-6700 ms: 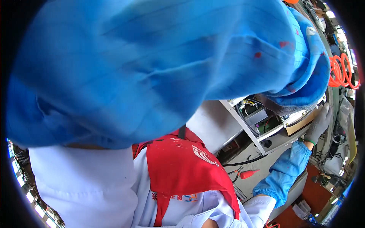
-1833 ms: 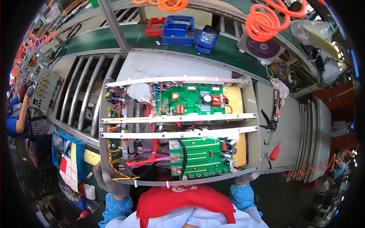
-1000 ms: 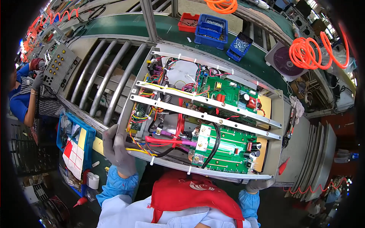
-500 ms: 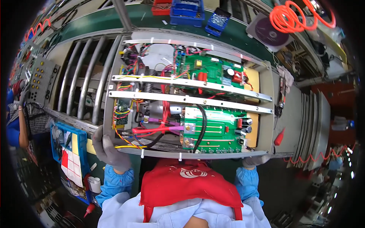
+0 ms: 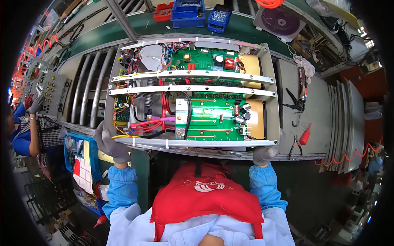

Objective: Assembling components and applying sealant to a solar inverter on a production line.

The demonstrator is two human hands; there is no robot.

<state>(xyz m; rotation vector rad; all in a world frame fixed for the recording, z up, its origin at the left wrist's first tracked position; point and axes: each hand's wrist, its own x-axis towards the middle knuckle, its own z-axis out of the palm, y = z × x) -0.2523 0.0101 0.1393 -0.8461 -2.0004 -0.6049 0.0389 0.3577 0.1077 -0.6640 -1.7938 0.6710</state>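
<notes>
A grey metal chassis point(image 5: 271, 117) lies across the workbench before me, its top open. Inside show green circuit boards point(image 5: 207, 119), red and yellow wires, and black cables, with two pale metal bars point(image 5: 193, 89) running lengthwise over them. My left hand point(image 5: 113, 147), in a grey glove, is closed round the near left corner of the chassis. At the near right corner my gloved right hand point(image 5: 266, 154) grips the chassis too, some of its fingers hidden by the wall.
Metal rollers point(image 5: 85, 88) lie left of the chassis. To its right are pliers point(image 5: 295, 146), a red bottle point(image 5: 305, 135) and a black-handled tool point(image 5: 293, 99). Blue screw bins point(image 5: 187, 15) stand behind. A co-worker's gloved hand point(image 5: 36, 104) touches a panel point(image 5: 53, 96) at far left.
The chassis has moved away from me and leftward in view, both hands staying on its near corners. Its slant has lessened. Pliers and another tool at its right have come into sight.
</notes>
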